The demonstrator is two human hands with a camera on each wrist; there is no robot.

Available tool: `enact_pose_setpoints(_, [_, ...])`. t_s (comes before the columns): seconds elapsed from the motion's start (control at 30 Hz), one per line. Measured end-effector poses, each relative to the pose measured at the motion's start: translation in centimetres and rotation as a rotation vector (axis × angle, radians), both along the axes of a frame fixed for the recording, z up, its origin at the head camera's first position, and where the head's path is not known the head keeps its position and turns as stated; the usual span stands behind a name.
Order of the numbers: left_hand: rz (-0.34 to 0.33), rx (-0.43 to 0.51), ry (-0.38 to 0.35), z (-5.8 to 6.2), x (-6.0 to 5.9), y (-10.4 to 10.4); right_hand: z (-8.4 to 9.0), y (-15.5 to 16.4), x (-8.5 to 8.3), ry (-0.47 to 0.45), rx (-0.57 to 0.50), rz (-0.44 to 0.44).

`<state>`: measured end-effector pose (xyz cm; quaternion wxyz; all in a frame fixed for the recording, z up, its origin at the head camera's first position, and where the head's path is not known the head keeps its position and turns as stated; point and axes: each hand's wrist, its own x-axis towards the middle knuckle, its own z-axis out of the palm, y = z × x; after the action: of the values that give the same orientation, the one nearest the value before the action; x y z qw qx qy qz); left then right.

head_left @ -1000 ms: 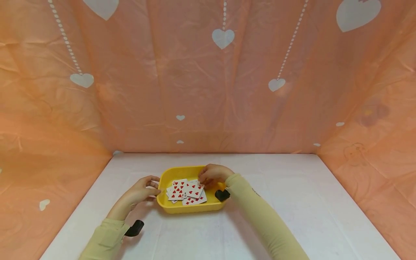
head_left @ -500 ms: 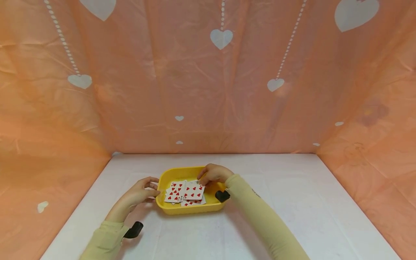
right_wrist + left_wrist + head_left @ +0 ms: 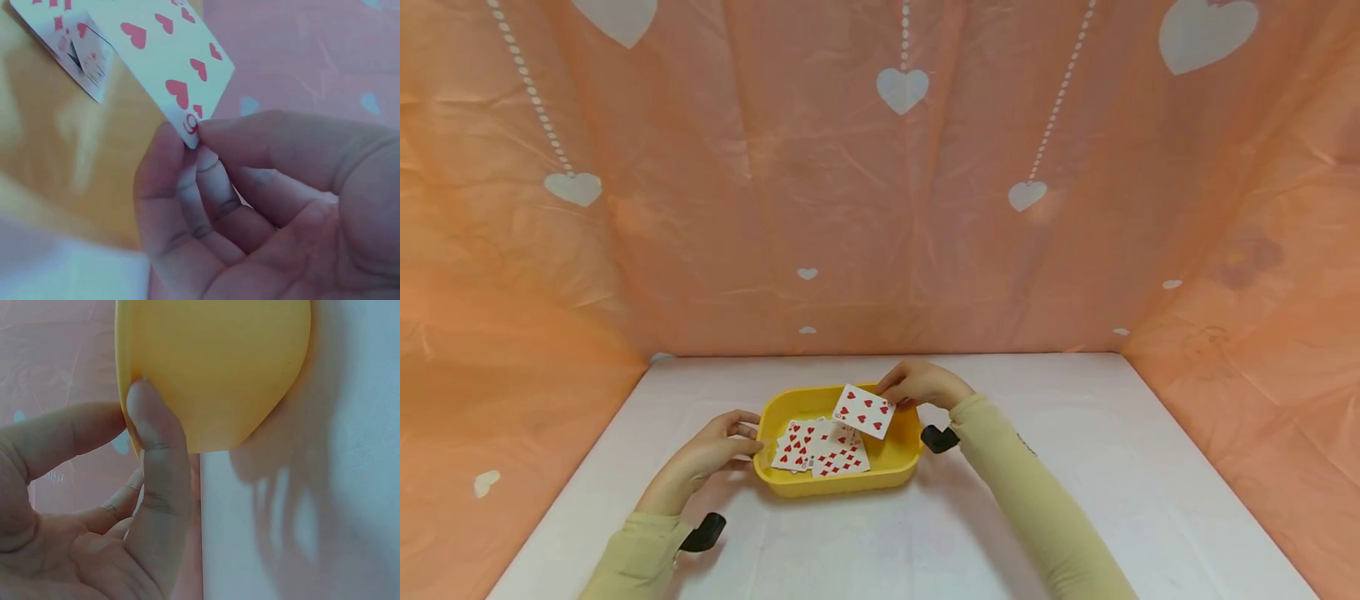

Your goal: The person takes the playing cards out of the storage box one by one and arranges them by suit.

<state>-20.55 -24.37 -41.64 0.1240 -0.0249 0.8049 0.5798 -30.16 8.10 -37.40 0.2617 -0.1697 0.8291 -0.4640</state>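
My right hand (image 3: 920,384) has lifted one hearts card (image 3: 863,411) out of the tray (image 3: 842,481) — pinched by a corner, above the far rim, free of the pile (image 3: 820,447). My left hand (image 3: 711,451) grips the tray's left rim on the worktop (image 3: 1075,500). Nothing blocks the way.

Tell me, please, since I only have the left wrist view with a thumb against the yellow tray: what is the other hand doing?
Observer: The right hand pinches one hearts card by its corner, lifted above the yellow tray.
Operator: Thank you. Is anything else in the tray?
Observer: Yes, more red-suited cards lie face up on its floor, overlapping.
Operator: And where does the left hand sit overall?
Observer: The left hand is at the tray's left end, thumb on the rim.
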Motion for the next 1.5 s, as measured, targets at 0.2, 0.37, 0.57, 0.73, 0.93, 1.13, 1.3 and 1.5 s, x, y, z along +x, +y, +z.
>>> enact_pose_setpoints(0.2, [0.004, 0.026, -0.018, 0.0, -0.1, -0.1, 0.6, 2.9, -0.5, -0.027, -0.119, -0.011])
enact_pose_setpoints(0.37, [0.001, 0.039, -0.027, 0.0, -0.2, -0.2, 1.0, 5.2, -0.3, -0.031, -0.197, -0.059])
enact_pose_setpoints(0.57, [-0.003, 0.04, -0.03, 0.1, -0.1, -0.2, 0.8, 7.7, -0.2, -0.041, -0.248, -0.121])
enact_pose_setpoints(0.73, [-0.016, 0.043, -0.028, 0.1, -0.1, -0.4, 0.1, 9.5, -0.2, -0.053, -0.252, -0.17])
enact_pose_setpoints(0.93, [-0.032, 0.049, -0.018, 0.1, -0.2, -0.5, -1.1, 10.9, -0.2, -0.098, -0.251, -0.264])
enact_pose_setpoints(1.13, [-0.04, 0.071, -0.011, -0.1, -0.3, -0.6, -2.4, 11.4, 0.1, -0.14, -0.265, -0.338])
enact_pose_setpoints(1.3, [-0.046, 0.087, -0.002, -0.3, -0.4, -0.6, -4.2, 11.5, 0.1, -0.149, -0.267, -0.349])
enact_pose_setpoints(1.5, [-0.036, 0.073, -0.006, -0.2, -0.5, -0.6, -5.7, 11.1, 0.0, -0.173, -0.257, -0.37])
